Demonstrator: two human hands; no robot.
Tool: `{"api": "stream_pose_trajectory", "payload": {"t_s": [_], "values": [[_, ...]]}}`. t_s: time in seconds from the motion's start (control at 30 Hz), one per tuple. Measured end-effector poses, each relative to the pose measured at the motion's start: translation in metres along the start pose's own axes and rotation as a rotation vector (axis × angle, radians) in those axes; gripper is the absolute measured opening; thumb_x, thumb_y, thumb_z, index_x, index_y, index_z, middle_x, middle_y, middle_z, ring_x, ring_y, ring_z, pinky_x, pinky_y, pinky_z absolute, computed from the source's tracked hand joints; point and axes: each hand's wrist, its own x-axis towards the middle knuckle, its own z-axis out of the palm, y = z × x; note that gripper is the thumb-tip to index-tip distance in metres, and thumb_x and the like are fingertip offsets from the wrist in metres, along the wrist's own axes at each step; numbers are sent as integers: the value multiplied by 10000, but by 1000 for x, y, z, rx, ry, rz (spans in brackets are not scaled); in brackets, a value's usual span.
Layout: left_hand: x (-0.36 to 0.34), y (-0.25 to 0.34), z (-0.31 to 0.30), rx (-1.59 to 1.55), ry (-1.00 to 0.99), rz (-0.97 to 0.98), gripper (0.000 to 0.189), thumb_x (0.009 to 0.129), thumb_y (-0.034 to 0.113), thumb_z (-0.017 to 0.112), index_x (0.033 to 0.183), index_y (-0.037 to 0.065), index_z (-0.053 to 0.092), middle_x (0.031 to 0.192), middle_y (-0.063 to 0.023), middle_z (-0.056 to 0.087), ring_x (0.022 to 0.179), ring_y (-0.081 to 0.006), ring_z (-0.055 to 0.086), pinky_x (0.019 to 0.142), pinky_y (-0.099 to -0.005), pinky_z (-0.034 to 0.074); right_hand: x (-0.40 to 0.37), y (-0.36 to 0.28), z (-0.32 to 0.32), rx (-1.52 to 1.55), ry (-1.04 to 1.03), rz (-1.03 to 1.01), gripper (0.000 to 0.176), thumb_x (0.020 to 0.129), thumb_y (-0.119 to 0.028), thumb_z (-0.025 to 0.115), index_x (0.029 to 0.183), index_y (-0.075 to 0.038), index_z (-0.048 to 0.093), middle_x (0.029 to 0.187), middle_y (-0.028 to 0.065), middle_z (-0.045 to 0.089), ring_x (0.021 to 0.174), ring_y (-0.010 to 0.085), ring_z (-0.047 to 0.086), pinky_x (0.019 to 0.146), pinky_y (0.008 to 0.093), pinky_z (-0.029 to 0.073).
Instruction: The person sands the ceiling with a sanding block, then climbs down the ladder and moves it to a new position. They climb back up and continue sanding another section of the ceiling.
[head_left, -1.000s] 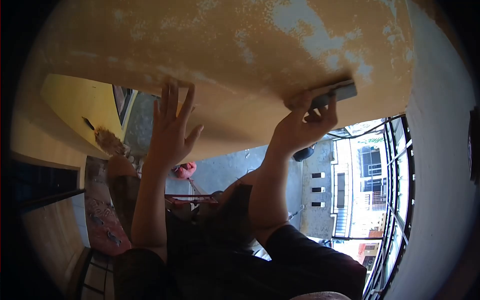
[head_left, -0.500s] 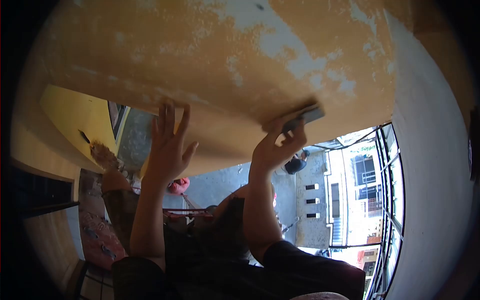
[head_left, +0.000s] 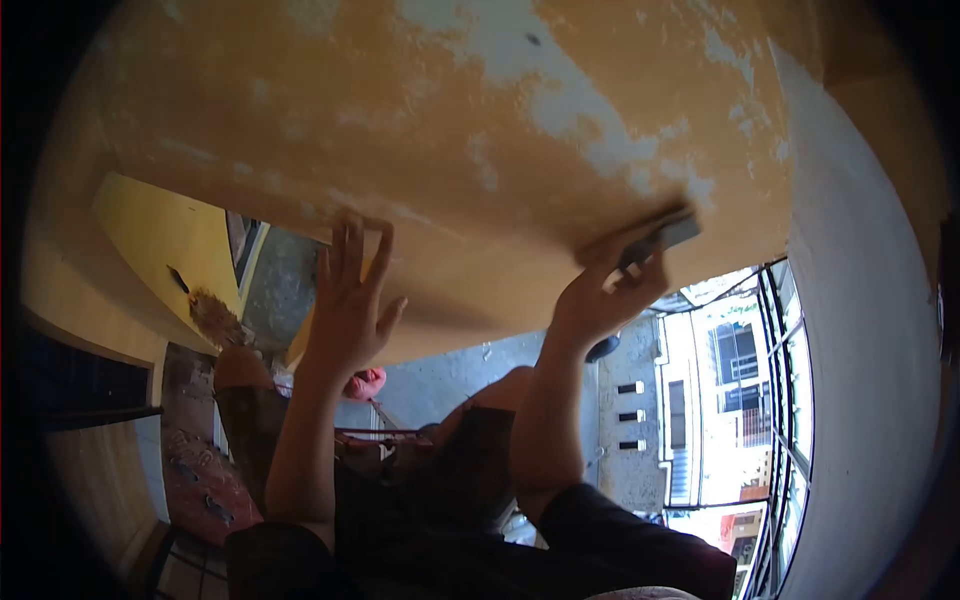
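A tan wall surface [head_left: 330,130] with pale, patchy areas spreads across the top of the view. My right hand [head_left: 610,295] is closed on a flat grey hand tool [head_left: 680,232], whose long dark edge lies along this surface near its right side. Fingers hide the tool's handle and part of its body, so I cannot tell its exact kind. My left hand [head_left: 352,300] is open, with spread fingers and fingertips at the surface near its lower edge. It holds nothing.
Far below lies a grey floor [head_left: 440,368] with a red object [head_left: 364,384] on it. Black railings [head_left: 785,400] run down the right side, beside a pale wall [head_left: 860,330]. A yellow wall [head_left: 165,235] stands at left.
My right hand and the flat grey hand tool have moved right and slightly down in view. The left hand stays in much the same place on the surface; the whole view has shifted slightly.
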Motion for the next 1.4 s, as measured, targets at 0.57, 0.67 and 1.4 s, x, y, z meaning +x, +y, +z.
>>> {"api": "stream_pose_trajectory", "payload": {"t_s": [0.57, 0.67, 1.4], "values": [[-1, 1, -1, -1, 46, 21, 850, 838, 237, 680, 1517, 91, 188, 1534, -316, 75, 1421, -494, 63, 1141, -531, 178, -52, 14, 4, -63, -73, -114, 428, 898, -67, 637, 1279, 18, 460, 1107, 127, 511, 889, 212, 537, 718, 296, 426], [2, -4, 3, -3, 24, 9, 843, 843, 239, 676, 1516, 94, 189, 1534, -314, 88, 1421, -493, 71, 1140, -540, 174, -64, 24, 5, 76, -87, -18, 417, 887, -78, 659, 1252, 14, 480, 1066, 120, 530, 860, 185, 517, 710, 310, 419], [15, 68, 21, -160, 191, 90, 657, 899, 218, 575, 1475, 62, 301, 1529, -223, 250, 1417, -398, 238, 1103, -603, 213, -28, 6, 3, 154, -36, 83, 444, 870, -59, 677, 1263, 26, 490, 1050, 97, 529, 892, 163, 514, 769, 287, 439]]}}
